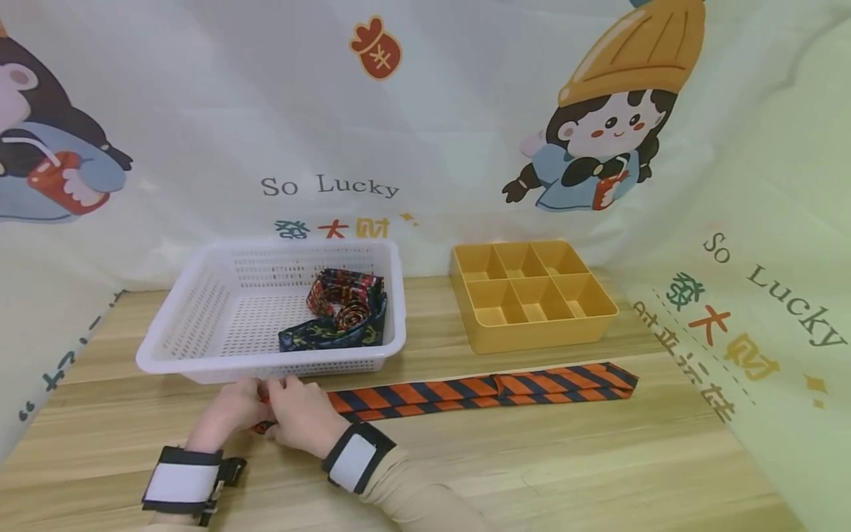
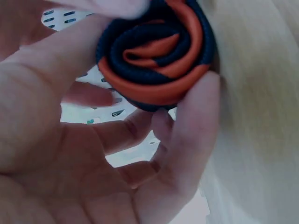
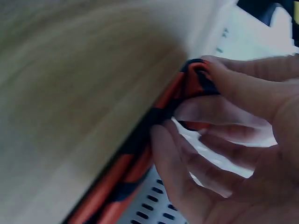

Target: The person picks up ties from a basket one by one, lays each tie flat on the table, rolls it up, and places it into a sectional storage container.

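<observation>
An orange and navy striped necktie [image 1: 465, 390] lies stretched across the table, its left end wound into a small roll. My left hand [image 1: 233, 406] holds that roll [image 2: 156, 60] between thumb and fingers; in the left wrist view its spiral end faces the camera. From the other side, my right hand [image 1: 306, 414] pinches the roll with thumb and index finger. Its other fingertips [image 3: 163, 140] touch the flat strip leading out of the roll. In the head view both hands hide most of the roll, just in front of the white basket [image 1: 266, 366].
Inside the basket sit a red plaid rolled necktie [image 1: 346, 284] and a dark patterned one [image 1: 332, 334], both at its right side. A yellow divided box [image 1: 538, 336] with several compartments stands at the back right, behind the striped necktie's far end. Printed cloth hangs around the table.
</observation>
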The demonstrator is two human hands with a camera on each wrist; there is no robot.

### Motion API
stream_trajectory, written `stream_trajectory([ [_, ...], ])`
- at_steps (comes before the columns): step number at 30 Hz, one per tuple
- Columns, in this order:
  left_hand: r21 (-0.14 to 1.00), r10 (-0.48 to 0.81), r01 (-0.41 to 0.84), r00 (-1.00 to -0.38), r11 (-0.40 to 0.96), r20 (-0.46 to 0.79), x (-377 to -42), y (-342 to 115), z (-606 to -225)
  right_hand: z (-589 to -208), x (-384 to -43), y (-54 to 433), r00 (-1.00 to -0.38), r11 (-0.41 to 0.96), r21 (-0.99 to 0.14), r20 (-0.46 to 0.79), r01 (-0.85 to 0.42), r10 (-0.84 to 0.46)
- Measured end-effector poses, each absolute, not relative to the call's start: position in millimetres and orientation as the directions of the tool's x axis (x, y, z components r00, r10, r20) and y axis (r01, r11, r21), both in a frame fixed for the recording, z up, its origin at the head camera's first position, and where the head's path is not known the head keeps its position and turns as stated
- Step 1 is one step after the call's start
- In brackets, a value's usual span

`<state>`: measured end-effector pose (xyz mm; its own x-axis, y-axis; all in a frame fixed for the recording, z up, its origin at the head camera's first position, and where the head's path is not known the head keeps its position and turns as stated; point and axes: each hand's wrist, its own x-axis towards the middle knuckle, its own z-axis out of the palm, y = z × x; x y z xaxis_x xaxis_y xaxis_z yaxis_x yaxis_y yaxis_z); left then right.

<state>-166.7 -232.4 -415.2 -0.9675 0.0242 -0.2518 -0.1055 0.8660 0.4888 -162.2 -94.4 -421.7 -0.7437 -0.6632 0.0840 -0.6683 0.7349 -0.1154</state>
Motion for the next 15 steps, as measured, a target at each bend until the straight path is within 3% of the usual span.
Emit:
stream_trajectory([
  [7, 0.501, 0.027, -0.098, -0.971, 0.86, -0.236, -165, -229, -418, -429, -165, -99, -0.74, 0.751, 0.003, 0.17, -0.66, -0.651],
  [12, 0.479, 0.061, -0.043, -0.978, 0.877, -0.2, -165, -230, -419, -431, -173, -97, -0.715, 0.725, -0.014, 0.174, -0.689, -0.677],
  [15, 0.503, 0.169, 0.07, -0.974, 0.861, -0.153, -165, -235, -419, -432, -177, -96, -0.704, 0.703, -0.065, 0.146, -0.708, -0.695],
])
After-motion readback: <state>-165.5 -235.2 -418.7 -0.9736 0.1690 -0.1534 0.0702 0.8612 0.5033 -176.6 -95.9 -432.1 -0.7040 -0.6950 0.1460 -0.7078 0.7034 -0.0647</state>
